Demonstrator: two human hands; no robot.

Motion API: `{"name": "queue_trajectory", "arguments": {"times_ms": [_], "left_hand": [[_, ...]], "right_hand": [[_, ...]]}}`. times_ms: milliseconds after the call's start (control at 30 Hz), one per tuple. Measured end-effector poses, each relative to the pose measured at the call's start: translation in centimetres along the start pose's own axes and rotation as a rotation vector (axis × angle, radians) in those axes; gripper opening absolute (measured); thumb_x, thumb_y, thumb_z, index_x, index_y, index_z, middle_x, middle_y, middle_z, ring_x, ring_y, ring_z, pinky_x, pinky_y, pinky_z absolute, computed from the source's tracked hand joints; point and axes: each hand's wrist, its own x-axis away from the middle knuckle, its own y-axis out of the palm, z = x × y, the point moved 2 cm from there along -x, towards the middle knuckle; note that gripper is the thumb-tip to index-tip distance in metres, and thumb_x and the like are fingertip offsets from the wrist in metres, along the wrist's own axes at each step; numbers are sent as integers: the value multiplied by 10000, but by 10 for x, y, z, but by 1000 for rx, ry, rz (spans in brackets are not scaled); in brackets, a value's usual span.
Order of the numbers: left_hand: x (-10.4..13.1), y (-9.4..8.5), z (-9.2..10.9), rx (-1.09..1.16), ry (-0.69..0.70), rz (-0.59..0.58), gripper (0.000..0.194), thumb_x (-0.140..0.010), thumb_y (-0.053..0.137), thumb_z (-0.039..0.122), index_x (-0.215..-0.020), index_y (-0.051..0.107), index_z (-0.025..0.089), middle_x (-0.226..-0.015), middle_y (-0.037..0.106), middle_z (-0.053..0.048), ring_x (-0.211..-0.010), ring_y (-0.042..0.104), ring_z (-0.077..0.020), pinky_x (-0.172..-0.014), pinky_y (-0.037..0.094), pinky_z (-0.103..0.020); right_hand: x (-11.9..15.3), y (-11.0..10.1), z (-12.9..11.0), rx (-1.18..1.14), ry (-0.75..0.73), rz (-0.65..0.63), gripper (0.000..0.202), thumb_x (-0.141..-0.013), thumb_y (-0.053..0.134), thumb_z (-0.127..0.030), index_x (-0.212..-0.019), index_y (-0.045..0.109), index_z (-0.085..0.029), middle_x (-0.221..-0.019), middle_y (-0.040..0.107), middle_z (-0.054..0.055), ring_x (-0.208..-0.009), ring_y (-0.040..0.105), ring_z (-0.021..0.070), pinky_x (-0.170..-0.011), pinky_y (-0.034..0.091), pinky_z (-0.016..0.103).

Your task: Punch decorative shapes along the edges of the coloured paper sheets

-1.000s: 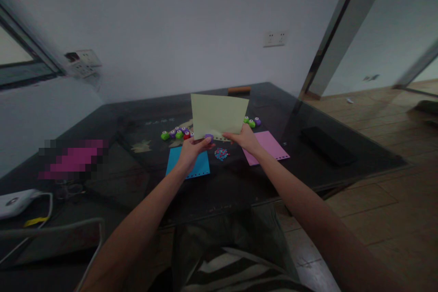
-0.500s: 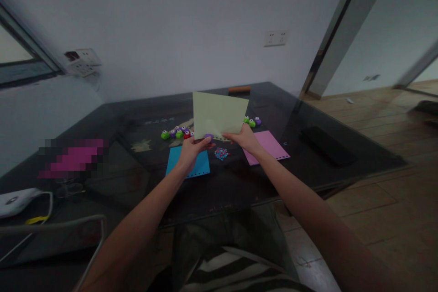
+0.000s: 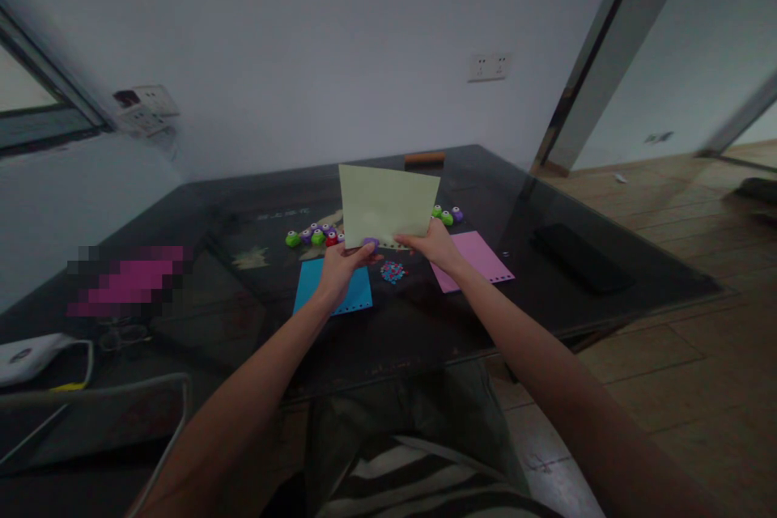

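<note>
A pale yellow-green sheet (image 3: 388, 202) is held up over the table, its lower edge lined with holes. My left hand (image 3: 347, 263) pinches its lower left corner, with a small purple piece (image 3: 371, 243) at the fingertips. My right hand (image 3: 434, 244) grips the lower right edge. Beneath the sheet lies a pile of tiny pink and blue bits (image 3: 392, 272). A blue punched sheet (image 3: 358, 291) is partly under my left forearm, and a pink punched sheet (image 3: 477, 259) lies beside my right wrist.
Several green, purple and red eyed pieces (image 3: 317, 237) lie left of the sheet, others (image 3: 447, 218) to the right. A black flat case (image 3: 579, 257) rests at the right. A brown bar (image 3: 425, 158) is at the back; a white device (image 3: 30, 358) is at left.
The held sheet has shifted very slightly left at its upper left corner. Both hands keep their grip in nearly the same place.
</note>
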Motion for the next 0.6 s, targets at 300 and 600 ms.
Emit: {"name": "queue_trajectory", "arguments": {"times_ms": [300, 600], "left_hand": [[1, 2, -1, -29, 4, -6, 260, -626, 733, 298, -795, 652, 117, -735, 701, -66, -631, 666, -191, -705, 541, -348], [3, 7, 0, -30, -10, 10, 240, -629, 728, 296, -774, 643, 124, -724, 698, -53, -608, 660, -185, -683, 543, -342]], "right_hand": [[-1, -3, 0, -38, 35, 14, 354, -615, 718, -250, -923, 643, -92, -841, 686, 118, -641, 626, 186, -503, 509, 280], [-3, -8, 0, 7, 24, -27, 328, -620, 709, -265, -882, 651, -77, -766, 682, 107, -589, 609, 165, -501, 499, 269]]}}
